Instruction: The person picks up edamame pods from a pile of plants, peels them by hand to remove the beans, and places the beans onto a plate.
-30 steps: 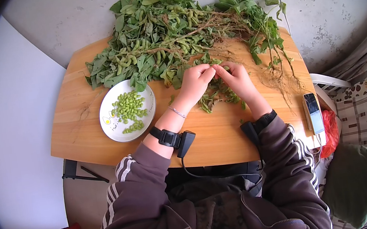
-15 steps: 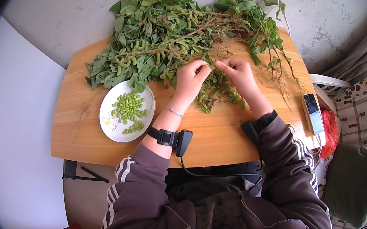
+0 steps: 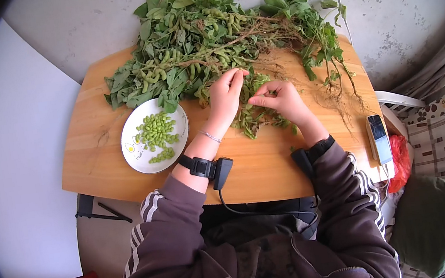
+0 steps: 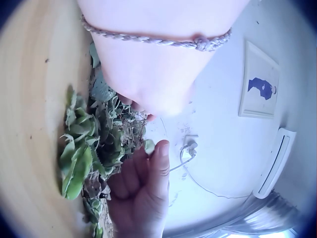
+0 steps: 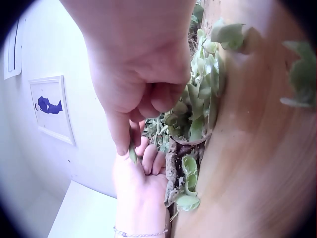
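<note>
In the head view, my left hand (image 3: 225,98) is raised over the edge of the leafy bean plants (image 3: 172,53), its fingers bent; whether they hold anything is hidden. My right hand (image 3: 283,100) is lower and to the right, apart from it, above a small heap of leaves and opened pods (image 3: 253,119). The right wrist view shows my right thumb and index finger pinching a small green pod piece (image 5: 132,153), with my left hand (image 5: 143,181) behind it. A white plate (image 3: 174,159) holding shelled green beans (image 3: 156,129) lies left of my left forearm.
The plants spread over the back of the wooden table (image 3: 255,174), with roots (image 3: 340,95) trailing down its right side. A phone (image 3: 380,138) lies at the right edge, beside a red bag (image 3: 399,160) and a cushioned seat.
My hands, together at first, have separated. My left hand has moved slightly up and left, while my right hand has come down toward the small heap, its fingers curling in.
</note>
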### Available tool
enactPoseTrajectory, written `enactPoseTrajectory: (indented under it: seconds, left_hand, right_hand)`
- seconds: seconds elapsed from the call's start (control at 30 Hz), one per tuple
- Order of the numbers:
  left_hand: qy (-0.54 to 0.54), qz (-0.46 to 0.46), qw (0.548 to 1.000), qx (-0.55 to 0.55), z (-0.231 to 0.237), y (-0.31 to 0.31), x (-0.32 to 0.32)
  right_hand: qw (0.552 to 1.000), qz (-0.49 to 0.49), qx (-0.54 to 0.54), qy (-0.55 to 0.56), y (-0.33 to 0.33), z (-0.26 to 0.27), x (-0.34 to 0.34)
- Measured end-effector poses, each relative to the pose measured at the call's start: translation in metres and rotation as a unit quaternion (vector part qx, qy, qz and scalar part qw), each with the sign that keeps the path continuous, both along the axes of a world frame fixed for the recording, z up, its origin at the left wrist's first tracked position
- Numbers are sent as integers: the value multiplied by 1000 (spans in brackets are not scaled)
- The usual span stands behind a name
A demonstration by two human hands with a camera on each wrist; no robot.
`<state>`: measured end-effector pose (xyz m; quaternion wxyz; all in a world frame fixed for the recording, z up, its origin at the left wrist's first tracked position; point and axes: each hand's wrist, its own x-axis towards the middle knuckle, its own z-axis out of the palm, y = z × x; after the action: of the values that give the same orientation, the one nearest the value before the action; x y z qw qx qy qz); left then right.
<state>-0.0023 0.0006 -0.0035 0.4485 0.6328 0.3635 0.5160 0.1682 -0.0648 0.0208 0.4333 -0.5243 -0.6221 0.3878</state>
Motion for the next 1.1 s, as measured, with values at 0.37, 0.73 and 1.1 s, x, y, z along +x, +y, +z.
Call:
enactPoseTrajectory:
  seconds: [0.37,0.73,1.1]
  left_hand:
    - [-75,-181,971,-139,21,-16,1]
    - [-132,-128,965,-188,14,-11,0]
    - [-149,-139,966,-159,20,-14,0]
  right_hand:
    - [956,-238,162,52,13,-14,4]
    - [954,-213,195,-84,9,-14,0]
    - [973,-162,146,-68,5,-8,1]
